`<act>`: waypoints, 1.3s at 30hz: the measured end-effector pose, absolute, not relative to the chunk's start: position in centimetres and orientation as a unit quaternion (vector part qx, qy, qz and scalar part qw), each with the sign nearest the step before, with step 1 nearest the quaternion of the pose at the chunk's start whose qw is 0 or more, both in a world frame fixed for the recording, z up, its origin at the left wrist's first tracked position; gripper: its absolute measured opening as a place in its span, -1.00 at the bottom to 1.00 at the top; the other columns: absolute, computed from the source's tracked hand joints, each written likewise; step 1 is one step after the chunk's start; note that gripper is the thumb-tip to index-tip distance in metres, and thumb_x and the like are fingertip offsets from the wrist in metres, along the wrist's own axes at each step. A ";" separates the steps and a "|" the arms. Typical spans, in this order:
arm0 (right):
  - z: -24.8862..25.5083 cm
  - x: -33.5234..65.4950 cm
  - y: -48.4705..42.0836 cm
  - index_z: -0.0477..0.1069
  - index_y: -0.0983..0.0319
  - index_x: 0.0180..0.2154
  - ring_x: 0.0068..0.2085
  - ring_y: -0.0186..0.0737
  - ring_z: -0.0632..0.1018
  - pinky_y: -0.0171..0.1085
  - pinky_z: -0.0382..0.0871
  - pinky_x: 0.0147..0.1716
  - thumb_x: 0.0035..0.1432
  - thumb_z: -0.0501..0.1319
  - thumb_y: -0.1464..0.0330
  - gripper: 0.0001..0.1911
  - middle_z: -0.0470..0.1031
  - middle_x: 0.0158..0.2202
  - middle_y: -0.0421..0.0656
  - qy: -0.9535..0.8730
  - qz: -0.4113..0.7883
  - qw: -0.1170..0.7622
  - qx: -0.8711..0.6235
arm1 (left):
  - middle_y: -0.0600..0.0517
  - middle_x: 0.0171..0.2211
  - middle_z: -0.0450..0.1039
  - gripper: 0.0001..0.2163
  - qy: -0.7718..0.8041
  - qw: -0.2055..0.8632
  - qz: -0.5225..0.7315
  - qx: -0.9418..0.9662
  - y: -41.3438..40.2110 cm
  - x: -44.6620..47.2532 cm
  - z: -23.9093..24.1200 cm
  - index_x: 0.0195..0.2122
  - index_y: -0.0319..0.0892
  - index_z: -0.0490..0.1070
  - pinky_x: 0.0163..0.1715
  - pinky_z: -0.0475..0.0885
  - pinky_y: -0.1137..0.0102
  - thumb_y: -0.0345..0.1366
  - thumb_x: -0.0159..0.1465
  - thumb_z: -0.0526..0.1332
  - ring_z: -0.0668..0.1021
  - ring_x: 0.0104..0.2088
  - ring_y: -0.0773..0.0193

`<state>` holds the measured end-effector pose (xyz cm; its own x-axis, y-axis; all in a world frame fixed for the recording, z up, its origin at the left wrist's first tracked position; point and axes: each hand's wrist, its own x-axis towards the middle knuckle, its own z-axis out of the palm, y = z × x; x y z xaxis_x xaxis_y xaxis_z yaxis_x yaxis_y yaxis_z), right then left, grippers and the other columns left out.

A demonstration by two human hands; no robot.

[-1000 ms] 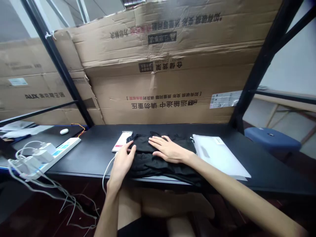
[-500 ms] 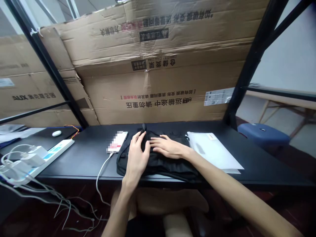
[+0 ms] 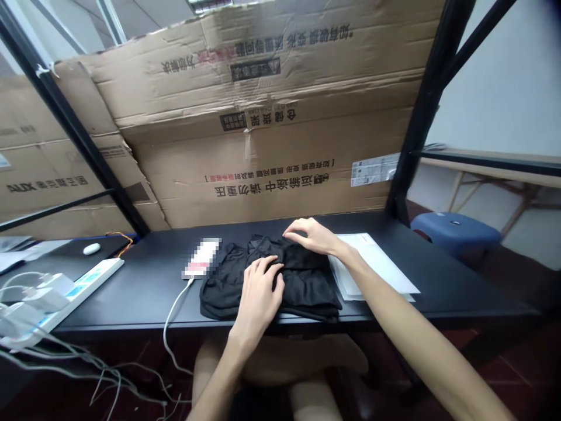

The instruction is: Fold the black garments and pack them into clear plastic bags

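Note:
A black piece of fabric (image 3: 223, 289), folded and wrinkled, lies on the black desk near its front edge; what kind of item it is I cannot tell. My left hand (image 3: 263, 286) rests on the middle of it with fingers bent and apart. Above the fabric's far right part is my right hand (image 3: 312, 235), its fingers curved and a gap showing between thumb and forefinger. No object shows in either hand. White sheets or a folder (image 3: 381, 266) lie to the right, partly behind my right forearm.
A phone (image 3: 202, 257) with a white cable lies left of the fabric. Further left is a white power strip (image 3: 94, 283) with several plugs. Cardboard (image 3: 184, 140) stands along the back, between black metal posts (image 3: 421, 123). A blue stool (image 3: 456, 231) stands at the right.
My left hand has moved from the fabric's far edge nearer to me. My right hand has lifted from lying flat and gone further back and right. The fabric looks more spread and rumpled.

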<state>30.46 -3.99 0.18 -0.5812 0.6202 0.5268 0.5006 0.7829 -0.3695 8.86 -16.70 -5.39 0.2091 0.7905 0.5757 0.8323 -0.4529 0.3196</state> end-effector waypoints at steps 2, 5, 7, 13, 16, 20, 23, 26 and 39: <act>-0.1 29.9 -4.3 0.68 0.15 -0.11 -0.05 -0.11 0.64 -0.14 0.41 0.07 0.46 0.21 0.13 -0.67 0.70 -0.08 -0.10 -0.898 0.098 0.316 -0.290 | -0.04 0.19 0.57 -0.74 -0.520 0.003 -0.341 -0.783 -17.0 8.7 -5.1 0.03 -0.05 0.61 0.31 0.38 -0.03 -0.41 0.44 0.19 0.51 0.26 0.00; -0.6 29.3 -4.7 0.69 0.16 -0.15 -0.05 -0.08 0.62 -0.12 0.39 0.07 0.44 0.24 0.15 -0.70 0.71 -0.10 -0.10 -0.915 0.092 0.275 -0.281 | -0.01 0.13 0.61 -0.76 -0.509 -0.048 -0.337 -0.790 -17.3 8.3 -4.4 0.00 -0.03 0.62 0.32 0.36 -0.01 -0.39 0.45 0.18 0.53 0.23 0.03; -0.8 29.0 -4.7 0.70 0.17 -0.16 -0.03 -0.06 0.62 -0.10 0.38 0.09 0.45 0.24 0.17 -0.70 0.71 -0.09 -0.08 -0.925 0.086 0.242 -0.280 | 0.00 0.11 0.62 -0.75 -0.500 -0.073 -0.352 -0.788 -17.3 7.8 -3.8 0.01 -0.01 0.62 0.33 0.35 0.01 -0.36 0.45 0.17 0.55 0.21 0.06; -1.4 29.0 -4.3 0.72 0.16 -0.12 0.01 -0.06 0.61 -0.16 0.41 0.08 0.44 0.24 0.18 -0.70 0.73 -0.08 -0.09 -0.932 0.091 0.212 -0.279 | -0.08 0.09 0.57 -0.74 -0.583 -0.065 -0.422 -0.692 -16.0 5.0 -2.5 0.04 -0.08 0.58 0.24 0.44 0.13 -0.24 0.47 0.13 0.59 0.12 0.06; -1.5 29.0 -4.3 0.73 0.15 -0.12 0.01 -0.06 0.61 -0.16 0.41 0.09 0.43 0.24 0.20 -0.71 0.74 -0.09 -0.10 -0.933 0.094 0.209 -0.278 | -0.19 0.06 0.57 -0.62 -0.686 -0.061 -0.331 -0.645 -15.1 3.7 -2.3 0.00 -0.16 0.58 0.20 0.42 -0.01 -0.04 0.50 0.06 0.61 0.07 -0.10; -1.8 28.8 -4.4 0.73 0.17 -0.12 0.01 -0.05 0.61 -0.14 0.42 0.09 0.41 0.25 0.25 -0.74 0.74 -0.07 -0.09 -0.937 0.090 0.205 -0.267 | -0.26 0.01 0.59 -0.40 -0.723 -0.094 -0.226 -0.646 -14.1 3.4 -1.8 -0.12 -0.16 0.61 0.20 0.36 -0.14 0.13 0.52 -0.13 0.60 0.10 -0.22; -2.0 28.6 -4.5 0.72 0.17 -0.13 0.01 -0.06 0.62 -0.15 0.43 0.08 0.40 0.26 0.27 -0.75 0.74 -0.06 -0.09 -0.941 0.081 0.203 -0.260 | -0.29 0.09 0.58 -0.38 -0.731 -0.109 -0.203 -0.643 -13.3 4.0 -1.3 -0.13 -0.17 0.60 0.26 0.29 -0.13 0.17 0.51 -0.13 0.56 0.18 -0.23; -2.2 28.5 -4.5 0.72 0.17 -0.13 0.01 -0.06 0.62 -0.15 0.43 0.08 0.39 0.25 0.29 -0.76 0.73 -0.05 -0.10 -0.943 0.070 0.200 -0.255 | -0.31 0.16 0.54 -0.47 -0.742 -0.115 -0.186 -0.634 -12.6 4.8 -1.1 -0.11 -0.19 0.56 0.31 0.23 -0.11 0.14 0.47 -0.01 0.52 0.24 -0.22; -0.9 28.4 -5.6 0.69 0.18 -0.11 0.01 -0.07 0.62 -0.12 0.44 0.09 0.42 0.22 0.29 -0.75 0.69 -0.05 -0.06 -0.937 0.055 0.230 -0.257 | -0.11 -0.07 0.63 -0.75 -0.728 -0.133 -0.339 -0.580 -11.7 2.4 -0.9 -0.05 -0.09 0.40 0.00 0.47 0.22 -0.08 0.36 0.19 0.65 0.00 -0.03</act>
